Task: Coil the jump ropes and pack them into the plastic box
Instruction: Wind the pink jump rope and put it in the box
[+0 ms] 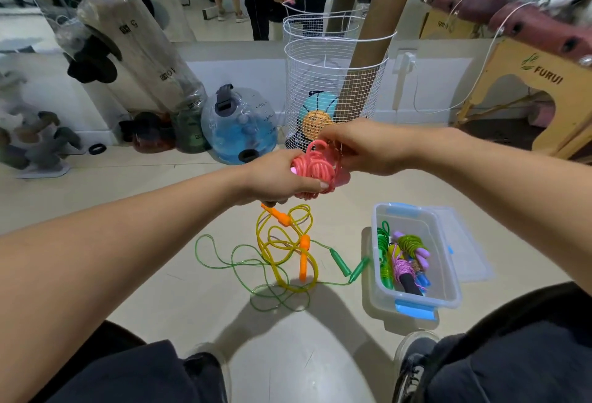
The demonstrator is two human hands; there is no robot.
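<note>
My left hand (282,178) grips a coiled pink jump rope (315,167) held in the air above the floor. My right hand (362,148) pinches a loop at the top right of that coil. Below on the floor lie a loose yellow rope with orange handles (288,244) and a loose green rope with green handles (347,266), tangled over each other. To the right stands the clear plastic box (448,290) with blue latches, holding several coiled ropes (405,258). Its lid (471,252) lies beside it on the right.
A white wire basket (333,82) with cardboard tubes and balls stands behind my hands. A blue water bag (238,125) and clear punching bags (141,47) are at the left. A wooden stand (525,95) is at the right. My knees frame the bottom.
</note>
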